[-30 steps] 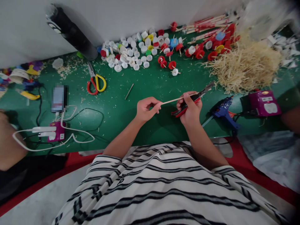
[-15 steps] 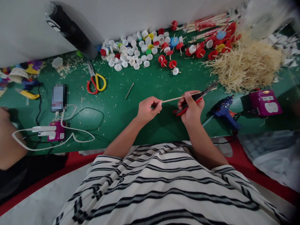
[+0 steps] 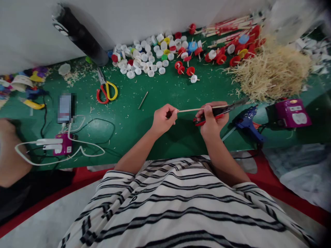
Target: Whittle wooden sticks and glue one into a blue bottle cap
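My left hand pinches one end of a thin wooden stick between thumb and fingers. The stick runs right, nearly level, to my right hand, where the thumb presses by it. That hand is closed round a red-and-black-handled tool with a long grey blade end pointing right; its exact kind is unclear. The stick's far end lies along the tool. Both hands are above the green table. A short metal rod lies beyond my left hand.
Scissors lie left, near a phone with white cables. Bottle caps and red cap spinners spread behind. Wood shavings, a blue glue gun and a purple box are right. Another person's arm rests left.
My right hand has slid slightly right along the stick with the tool, whose blade end is now farther right and lower. My left hand has barely moved and still pinches the stick.
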Demonstrator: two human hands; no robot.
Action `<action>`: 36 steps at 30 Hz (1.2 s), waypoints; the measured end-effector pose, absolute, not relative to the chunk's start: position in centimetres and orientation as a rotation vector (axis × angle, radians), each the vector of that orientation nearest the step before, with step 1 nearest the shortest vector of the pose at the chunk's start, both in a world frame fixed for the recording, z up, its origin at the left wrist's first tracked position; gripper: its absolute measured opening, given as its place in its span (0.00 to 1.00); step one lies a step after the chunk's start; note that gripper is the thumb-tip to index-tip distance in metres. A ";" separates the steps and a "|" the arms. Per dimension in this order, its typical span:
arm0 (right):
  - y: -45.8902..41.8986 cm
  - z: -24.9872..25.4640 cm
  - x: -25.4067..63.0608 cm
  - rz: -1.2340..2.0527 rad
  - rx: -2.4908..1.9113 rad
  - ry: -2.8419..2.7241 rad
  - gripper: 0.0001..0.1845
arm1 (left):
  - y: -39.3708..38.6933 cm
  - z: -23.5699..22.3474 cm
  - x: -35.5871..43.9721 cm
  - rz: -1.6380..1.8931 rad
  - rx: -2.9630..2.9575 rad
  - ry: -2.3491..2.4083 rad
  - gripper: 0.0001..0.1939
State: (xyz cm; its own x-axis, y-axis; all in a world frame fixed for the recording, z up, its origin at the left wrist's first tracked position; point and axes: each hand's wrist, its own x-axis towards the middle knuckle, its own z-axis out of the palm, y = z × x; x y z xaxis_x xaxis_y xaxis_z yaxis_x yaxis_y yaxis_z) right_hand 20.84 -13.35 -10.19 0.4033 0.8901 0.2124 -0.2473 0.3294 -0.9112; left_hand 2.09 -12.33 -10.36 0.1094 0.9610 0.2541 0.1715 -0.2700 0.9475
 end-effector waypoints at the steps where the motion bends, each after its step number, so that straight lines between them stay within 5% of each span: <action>1: -13.3 -10.1 20.9 0.873 -0.928 -0.827 0.23 | -12.3 -10.3 2.1 1.235 1.531 1.117 0.16; 6: -13.0 -9.6 20.9 0.915 -0.913 -0.741 0.26 | -12.1 -10.2 2.1 1.230 1.335 0.972 0.22; 36: -12.8 -9.2 21.2 0.997 -0.913 -0.731 0.25 | -11.8 -9.9 1.5 1.424 2.054 0.746 0.09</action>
